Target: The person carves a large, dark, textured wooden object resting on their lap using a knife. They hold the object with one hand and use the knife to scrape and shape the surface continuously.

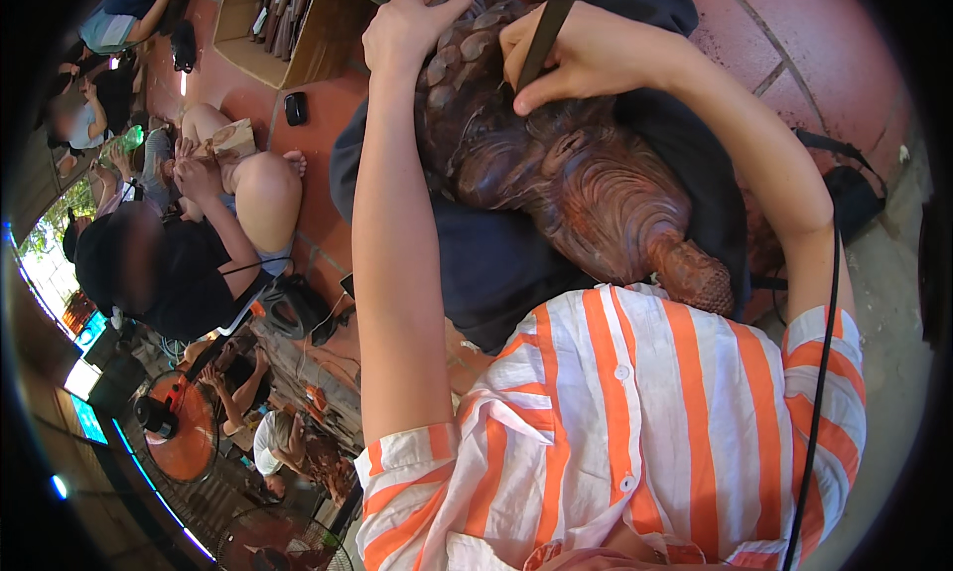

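Carving (586,184) in dark reddish-brown wood lies on a dark cloth (481,258) between 1 and 2 o'clock of the view, its narrow, knobbly end pointing toward 3 o'clock, close to the orange-and-white striped shirt (635,422) at 5 o'clock. The left hand (409,33), between 11 and 12 o'clock, bends over the carving's far end with the thumb laid on it; its fingertips are out of sight, so I cannot tell whether it grips or merely rests there. The right hand (556,63), between 12 and 1 o'clock, is curled nearly closed around a dark flat strip (554,20), the thumb extended near the strip's lower end, just over the wood. Reddish floor tiles (839,35) show at 2 o'clock. Toward 11 o'clock stands a cardboard box (323,40) of dark sticks (285,15), with a small black case (295,108) near it on the floor. At 10 o'clock sits a person in black (189,273), and at 8 o'clock is a round fan (151,417).
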Action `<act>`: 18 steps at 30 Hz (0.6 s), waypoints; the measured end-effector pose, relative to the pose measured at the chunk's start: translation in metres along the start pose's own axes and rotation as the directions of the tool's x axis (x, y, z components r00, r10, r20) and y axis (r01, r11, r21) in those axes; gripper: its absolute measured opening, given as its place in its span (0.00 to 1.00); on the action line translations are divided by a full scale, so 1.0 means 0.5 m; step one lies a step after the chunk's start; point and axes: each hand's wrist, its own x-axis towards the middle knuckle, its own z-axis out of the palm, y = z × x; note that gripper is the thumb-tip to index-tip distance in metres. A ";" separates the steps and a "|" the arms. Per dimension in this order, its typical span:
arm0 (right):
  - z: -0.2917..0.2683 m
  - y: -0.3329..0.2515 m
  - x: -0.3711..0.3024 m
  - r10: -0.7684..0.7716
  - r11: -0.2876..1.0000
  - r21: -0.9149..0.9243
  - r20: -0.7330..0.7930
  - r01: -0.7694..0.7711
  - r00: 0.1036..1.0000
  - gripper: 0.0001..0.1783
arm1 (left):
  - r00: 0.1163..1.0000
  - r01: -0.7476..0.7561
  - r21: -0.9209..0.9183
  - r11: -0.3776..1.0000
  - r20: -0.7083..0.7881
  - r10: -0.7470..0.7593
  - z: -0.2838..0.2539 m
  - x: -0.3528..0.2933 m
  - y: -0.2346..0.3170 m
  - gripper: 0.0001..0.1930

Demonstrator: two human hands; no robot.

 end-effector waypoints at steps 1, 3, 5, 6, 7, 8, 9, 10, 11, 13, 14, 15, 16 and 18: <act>-0.001 -0.016 0.005 0.038 0.998 -0.057 0.040 -0.036 0.998 0.14 | 1.000 0.005 0.010 1.000 0.005 -0.005 -0.001 0.000 -0.002 0.32; -0.003 -0.016 0.008 0.058 0.996 -0.073 0.063 -0.054 0.996 0.14 | 1.000 0.001 0.011 1.000 0.011 -0.001 -0.002 0.002 0.000 0.32; 0.001 0.000 0.010 0.064 0.998 -0.018 0.013 -0.063 0.998 0.13 | 1.000 -0.006 0.003 1.000 0.015 0.006 -0.002 0.002 0.000 0.32; 0.002 0.004 0.009 0.066 0.998 0.011 -0.011 -0.066 0.998 0.12 | 1.000 -0.004 0.000 1.000 0.012 0.004 -0.002 0.002 -0.001 0.32; 0.002 0.006 0.007 0.008 1.000 0.011 -0.025 -0.008 1.000 0.12 | 1.000 -0.003 -0.002 1.000 0.009 0.003 -0.001 0.002 -0.001 0.32; 0.003 0.008 0.005 0.005 0.999 0.042 -0.027 -0.003 1.000 0.12 | 1.000 -0.001 -0.006 1.000 0.007 0.001 -0.001 0.001 0.000 0.32; 0.006 0.011 0.003 0.001 0.997 0.073 -0.030 0.001 1.000 0.13 | 1.000 0.001 -0.003 1.000 0.011 -0.001 -0.001 0.000 0.002 0.32; 0.007 0.013 0.002 -0.002 0.995 0.104 -0.033 0.005 0.999 0.13 | 1.000 0.003 0.000 1.000 0.015 -0.003 -0.002 0.000 0.003 0.32; 0.006 0.005 0.003 0.018 0.998 0.056 -0.008 -0.018 1.000 0.13 | 1.000 0.009 0.004 1.000 0.019 -0.009 -0.002 -0.001 0.002 0.32; 0.002 -0.018 0.005 0.061 0.997 -0.040 0.040 -0.060 0.997 0.13 | 1.000 0.006 0.009 1.000 0.006 -0.006 -0.002 -0.002 -0.001 0.32; 0.004 -0.011 0.006 0.061 0.998 -0.009 0.019 -0.061 0.998 0.13 | 1.000 -0.001 0.010 1.000 -0.001 0.001 -0.002 -0.001 0.000 0.32; 0.009 0.003 0.009 0.061 0.998 0.023 -0.003 -0.061 0.998 0.13 | 1.000 0.001 0.009 1.000 -0.001 -0.001 -0.002 0.000 0.001 0.32; 0.010 0.011 0.009 0.062 0.997 0.055 -0.025 -0.061 0.998 0.13 | 1.000 0.003 0.007 1.000 0.000 -0.003 -0.001 0.000 0.001 0.32; 0.008 0.013 0.008 0.050 0.996 0.075 -0.039 -0.047 0.998 0.13 | 1.000 0.016 0.004 1.000 0.016 -0.016 -0.003 -0.001 0.000 0.33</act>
